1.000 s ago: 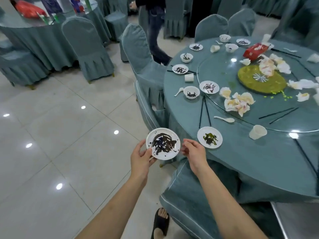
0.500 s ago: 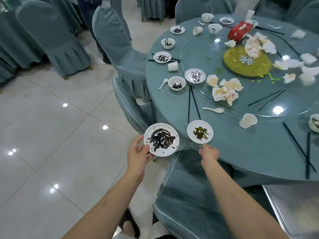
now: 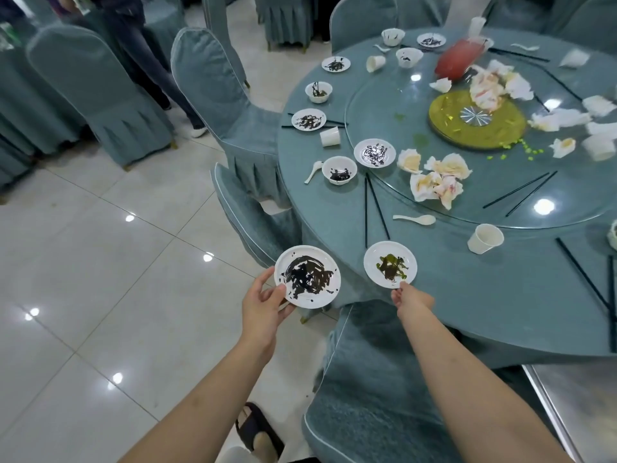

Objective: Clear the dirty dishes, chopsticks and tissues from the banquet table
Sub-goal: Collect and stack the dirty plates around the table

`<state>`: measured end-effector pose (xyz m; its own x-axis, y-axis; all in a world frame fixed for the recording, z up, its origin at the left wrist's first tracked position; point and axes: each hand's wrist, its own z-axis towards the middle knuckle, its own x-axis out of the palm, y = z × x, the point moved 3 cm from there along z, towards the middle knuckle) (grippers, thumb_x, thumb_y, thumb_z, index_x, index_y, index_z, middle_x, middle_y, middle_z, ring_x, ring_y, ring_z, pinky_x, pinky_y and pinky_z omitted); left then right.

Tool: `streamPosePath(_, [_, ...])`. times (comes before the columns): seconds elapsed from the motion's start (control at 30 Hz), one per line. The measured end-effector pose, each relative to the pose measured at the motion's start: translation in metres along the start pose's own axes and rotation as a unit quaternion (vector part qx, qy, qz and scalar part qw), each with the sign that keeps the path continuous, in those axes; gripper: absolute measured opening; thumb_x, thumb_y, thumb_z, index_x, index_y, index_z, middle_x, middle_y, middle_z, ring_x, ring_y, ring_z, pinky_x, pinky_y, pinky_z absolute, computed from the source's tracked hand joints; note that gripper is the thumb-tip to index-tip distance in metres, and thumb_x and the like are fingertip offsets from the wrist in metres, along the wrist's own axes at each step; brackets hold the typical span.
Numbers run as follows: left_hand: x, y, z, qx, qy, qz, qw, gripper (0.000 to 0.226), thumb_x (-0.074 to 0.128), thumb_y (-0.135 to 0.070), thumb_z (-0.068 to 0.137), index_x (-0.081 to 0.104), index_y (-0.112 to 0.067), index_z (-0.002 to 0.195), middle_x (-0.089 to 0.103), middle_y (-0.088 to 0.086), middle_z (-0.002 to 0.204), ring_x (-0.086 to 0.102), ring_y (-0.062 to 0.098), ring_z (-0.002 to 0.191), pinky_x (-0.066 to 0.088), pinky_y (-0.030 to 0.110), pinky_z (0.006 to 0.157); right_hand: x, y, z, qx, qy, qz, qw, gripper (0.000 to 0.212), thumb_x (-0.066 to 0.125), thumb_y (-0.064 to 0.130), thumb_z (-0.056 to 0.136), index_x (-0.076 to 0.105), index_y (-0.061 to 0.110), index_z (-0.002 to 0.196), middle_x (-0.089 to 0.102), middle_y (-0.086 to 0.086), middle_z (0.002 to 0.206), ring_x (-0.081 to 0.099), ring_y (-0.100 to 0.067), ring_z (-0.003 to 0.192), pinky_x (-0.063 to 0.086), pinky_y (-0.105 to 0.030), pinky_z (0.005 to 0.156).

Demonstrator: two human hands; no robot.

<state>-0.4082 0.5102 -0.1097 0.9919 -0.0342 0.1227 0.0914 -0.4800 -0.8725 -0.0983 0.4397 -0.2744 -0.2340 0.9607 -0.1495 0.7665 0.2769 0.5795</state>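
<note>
The left hand (image 3: 263,304) had a round white plate (image 3: 307,277) smeared with dark sauce, its grip clamped on the rim, thumb on top, out past the desk (image 3: 484,295) edge over the tiled floor (image 3: 100,262). The right hand (image 3: 412,299) was at the near rim of a second plate (image 3: 390,264) with greenish-brown gunk, sitting on the teal cloth; that grip probably pinched it, hard to tell. A small bowl (image 3: 339,170) held dark dregs.
</note>
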Motion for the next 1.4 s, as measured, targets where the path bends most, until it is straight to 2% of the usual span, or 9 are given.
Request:
streamPosePath(0.2, [0.003,-0.007,0.006,-0.003,0.006,-0.010,1.000,0.037,0.057,-0.003,0.102,0.058,-0.022,0.134,0.075,0.013,0.109,0.076,0.023,0.098,0.061,0.029,0.071,-0.004,0.002,-0.009,-0.008,0.023,0.014,1.000,0.011,0.072,0.004,0.089,0.063,-0.001,0.095,0.069,-0.014,0.075,0.064,-0.020,0.056,0.051,-0.025,0.047])
streamPosePath(0.33, [0.004,-0.010,0.013,-0.004,0.016,-0.013,1.000,0.037,0.057,-0.003,0.102,0.058,-0.019,0.135,0.074,0.017,0.109,0.075,0.025,0.098,0.062,0.032,0.074,-0.008,0.006,-0.025,-0.049,0.017,0.017,0.999,0.013,0.069,0.005,0.092,0.059,0.007,0.084,0.070,-0.014,0.077,0.062,-0.019,0.058,0.051,-0.025,0.053])
streamPosePath(0.43, [0.004,-0.013,0.020,-0.009,0.021,-0.013,1.000,0.039,0.058,-0.002,0.101,0.058,-0.018,0.136,0.073,0.020,0.112,0.074,0.030,0.104,0.063,0.038,0.081,-0.005,0.010,-0.042,-0.071,0.033,0.032,0.996,0.006,0.069,0.006,0.091,0.065,0.004,0.095,0.072,-0.015,0.083,0.061,-0.019,0.058,0.050,-0.025,0.053])
streamPosePath(0.5, [0.002,-0.015,0.026,-0.013,0.026,-0.014,0.999,0.039,0.058,-0.002,0.101,0.058,-0.019,0.136,0.072,0.021,0.114,0.073,0.031,0.107,0.063,0.040,0.084,0.000,0.012,-0.053,-0.084,0.049,0.041,0.994,0.013,0.071,0.008,0.091,0.067,0.002,0.103,0.073,-0.015,0.086,0.062,-0.018,0.062,0.052,-0.026,0.056])
streamPosePath(0.7, [-0.005,-0.032,0.051,-0.027,0.048,-0.020,0.998,0.039,0.058,-0.002,0.101,0.058,-0.019,0.136,0.071,0.014,0.111,0.072,0.028,0.105,0.063,0.037,0.084,0.022,0.025,-0.111,-0.139,0.113,0.106,0.978,0.014,0.069,0.012,0.095,0.067,0.005,0.107,0.071,-0.011,0.090,0.062,-0.015,0.070,0.051,-0.027,0.062])
streamPosePath(0.83, [-0.014,-0.052,0.069,-0.029,0.070,-0.015,0.997,0.038,0.059,-0.003,0.101,0.059,-0.020,0.135,0.072,0.011,0.105,0.073,0.023,0.092,0.064,0.034,0.077,0.049,0.025,-0.156,-0.160,0.134,0.125,0.970,0.011,0.068,0.011,0.095,0.068,0.003,0.104,0.067,-0.008,0.081,0.057,-0.014,0.068,0.049,-0.028,0.060])
streamPosePath(1.1, [-0.043,-0.109,0.114,-0.009,0.127,-0.013,0.992,0.040,0.059,-0.004,0.101,0.059,-0.024,0.136,0.075,0.012,0.112,0.073,0.030,0.106,0.062,0.047,0.089,0.118,0.001,-0.227,-0.199,0.152,0.101,0.963,0.015,0.067,0.011,0.095,0.071,-0.001,0.103,0.067,-0.010,0.083,0.056,-0.018,0.074,0.049,-0.031,0.065])
streamPosePath(1.3, [-0.075,-0.143,0.140,0.010,0.168,-0.012,0.986,0.038,0.061,-0.004,0.101,0.061,-0.028,0.130,0.073,0.011,0.115,0.071,0.029,0.110,0.061,0.047,0.091,0.171,-0.014,-0.267,-0.228,0.178,0.079,0.954,0.010,0.068,0.011,0.095,0.072,0.003,0.098,0.071,-0.008,0.082,0.059,-0.018,0.071,0.050,-0.027,0.060])
streamPosePath(1.4, [-0.091,-0.149,0.150,0.007,0.182,-0.014,0.983,0.040,0.061,-0.006,0.101,0.060,-0.030,0.133,0.072,0.012,0.119,0.070,0.027,0.113,0.062,0.039,0.086,0.190,-0.021,-0.278,-0.236,0.184,0.075,0.951,0.005,0.071,0.010,0.094,0.073,0.006,0.094,0.074,-0.009,0.084,0.064,-0.021,0.076,0.055,-0.034,0.071])
